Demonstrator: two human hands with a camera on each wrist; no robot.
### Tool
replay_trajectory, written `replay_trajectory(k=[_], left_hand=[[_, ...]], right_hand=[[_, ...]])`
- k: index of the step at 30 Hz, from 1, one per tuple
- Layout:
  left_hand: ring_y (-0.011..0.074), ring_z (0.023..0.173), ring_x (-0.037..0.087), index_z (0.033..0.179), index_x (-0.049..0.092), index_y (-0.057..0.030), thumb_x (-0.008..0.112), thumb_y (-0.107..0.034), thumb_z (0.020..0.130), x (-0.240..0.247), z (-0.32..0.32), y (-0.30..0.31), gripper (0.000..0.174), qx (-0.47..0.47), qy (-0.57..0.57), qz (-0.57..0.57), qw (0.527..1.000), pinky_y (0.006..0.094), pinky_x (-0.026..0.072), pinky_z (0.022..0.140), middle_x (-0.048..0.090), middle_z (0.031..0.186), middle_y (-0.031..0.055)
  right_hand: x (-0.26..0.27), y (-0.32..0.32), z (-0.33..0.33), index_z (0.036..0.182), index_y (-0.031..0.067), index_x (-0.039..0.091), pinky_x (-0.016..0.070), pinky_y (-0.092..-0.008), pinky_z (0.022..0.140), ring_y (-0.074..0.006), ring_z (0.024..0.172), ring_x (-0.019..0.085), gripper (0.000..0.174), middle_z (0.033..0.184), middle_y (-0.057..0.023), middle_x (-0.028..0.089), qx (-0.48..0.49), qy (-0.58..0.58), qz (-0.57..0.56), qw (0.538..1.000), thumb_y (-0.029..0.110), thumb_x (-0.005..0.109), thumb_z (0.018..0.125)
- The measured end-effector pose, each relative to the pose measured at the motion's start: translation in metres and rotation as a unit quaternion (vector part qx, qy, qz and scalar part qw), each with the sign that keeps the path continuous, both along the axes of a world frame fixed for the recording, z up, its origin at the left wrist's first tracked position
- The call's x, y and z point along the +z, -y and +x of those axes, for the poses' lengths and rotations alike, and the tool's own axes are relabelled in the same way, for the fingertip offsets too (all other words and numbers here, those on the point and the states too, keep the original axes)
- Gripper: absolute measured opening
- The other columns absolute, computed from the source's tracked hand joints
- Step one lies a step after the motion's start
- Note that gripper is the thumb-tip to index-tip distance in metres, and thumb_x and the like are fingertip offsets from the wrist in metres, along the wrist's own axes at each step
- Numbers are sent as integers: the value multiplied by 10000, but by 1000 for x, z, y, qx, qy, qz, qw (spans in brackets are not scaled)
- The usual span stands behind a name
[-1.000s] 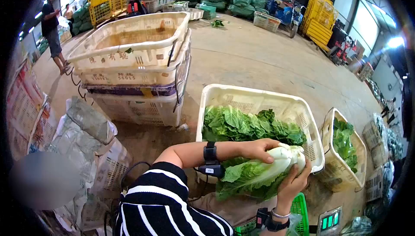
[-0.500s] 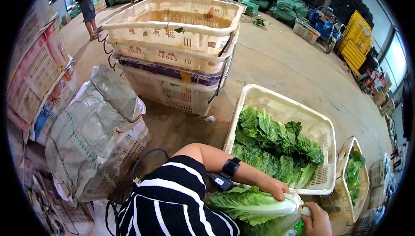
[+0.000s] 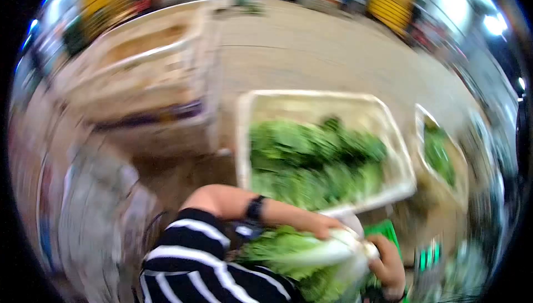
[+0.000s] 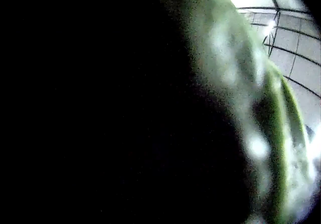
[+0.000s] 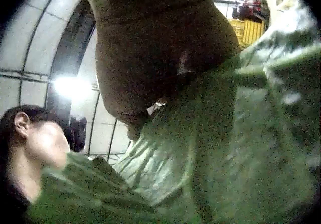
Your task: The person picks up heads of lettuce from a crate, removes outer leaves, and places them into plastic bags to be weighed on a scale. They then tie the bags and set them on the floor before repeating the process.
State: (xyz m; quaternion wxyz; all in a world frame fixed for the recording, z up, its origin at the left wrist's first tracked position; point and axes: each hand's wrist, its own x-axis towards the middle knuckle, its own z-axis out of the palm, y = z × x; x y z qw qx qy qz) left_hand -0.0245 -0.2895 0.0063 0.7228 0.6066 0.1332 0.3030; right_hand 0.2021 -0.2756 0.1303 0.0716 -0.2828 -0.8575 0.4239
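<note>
In the blurred head view, the left hand (image 3: 323, 226) grips a leafy cabbage (image 3: 327, 253) from above, near its white base. At the base end, the right hand (image 3: 387, 265) has its thumb and fingers curled round the stem. The leaves point left, against the striped top. Behind them, a white crate (image 3: 397, 189) holds more green heads (image 3: 311, 147). Pale green leaf (image 4: 288, 148) and darkness fill the left wrist view, hiding that hand. In the right wrist view, the hand (image 5: 165, 58) is dark above a broad leaf (image 5: 230, 148).
Stacked crates (image 3: 144, 92) stand at the left, above a grey-covered pile (image 3: 97, 192). On the right is another crate of greens (image 3: 419, 136). A green basket (image 3: 388, 228) and a lit display (image 3: 429, 257) are at lower right. Part of a person's head (image 5: 37, 138) shows in the right wrist view.
The head view has swung about and blurred. From over the crate's near edge, the hands and cabbage have come down nearer the body. The right hand has shifted to the stem end.
</note>
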Motion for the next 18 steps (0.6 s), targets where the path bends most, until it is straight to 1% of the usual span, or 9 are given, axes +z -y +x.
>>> replay_trajectory(k=[5,7,9,11,13,15,16,17,18], left_hand=[[233,1062,476,1183,437,-12,698,-625,517,23,-23,10,942,-69,-77,-91,990,359,376,905,485,1166,154],[160,973,519,1124,483,9,700,-619,510,21,-16,14,904,63,-131,-121,982,294,408,853,527,1117,113],[226,1066,478,1224,378,31,678,-642,509,20,-6,-9,1027,30,29,-239,970,348,363,933,476,1172,176],[218,1040,494,1179,431,46,652,-658,520,1,-9,-33,989,-39,-9,-100,994,323,364,917,475,1184,168],[205,1109,443,1274,306,21,662,-578,592,17,-12,-10,975,23,-51,-264,963,328,346,951,425,1239,159],[210,1090,463,1168,477,-34,687,-504,613,44,10,-5,757,116,-135,-477,861,339,357,940,445,1220,159],[210,1090,463,1168,477,-34,687,-504,613,29,7,-22,757,117,-141,-477,859,339,357,940,445,1220,159],[264,1142,396,1167,473,-28,649,-608,570,2,8,-40,851,-64,-36,-266,961,367,308,959,421,1230,195],[317,1195,329,1167,469,-22,611,-712,527,-6,13,-51,952,-236,78,-28,968,395,259,977,397,1240,232]], right_hand=[[29,17,1,774,19,480,445,-394,527,-310,637,575,316,683,-153,571,-16,232,201,952,328,542,783],[24,27,14,721,47,469,433,-338,470,-243,578,562,278,619,-98,538,-33,155,403,901,310,534,782],[20,7,32,698,68,456,412,-296,442,-198,539,532,267,587,-54,491,-53,117,469,874,312,533,773],[19,3,28,691,68,444,404,-287,435,-190,522,508,292,591,-48,473,-56,88,504,857,331,558,746],[10,-5,29,692,69,437,401,-283,433,-189,513,501,296,591,-53,468,-35,70,496,865,335,546,760],[4,-16,32,695,69,435,409,-295,436,-195,525,512,297,596,-56,472,-7,34,409,912,337,539,770],[-1,-26,32,703,53,432,425,-347,445,-263,523,535,341,586,-101,501,-19,-2,365,931,368,542,775],[-3,-36,35,703,53,432,425,-347,445,-263,523,535,341,586,-101,501,-19,-4,357,934,368,542,775],[-6,-49,39,715,46,434,431,-375,453,-300,528,540,361,581,-127,512,-27,32,293,955,384,549,771]])
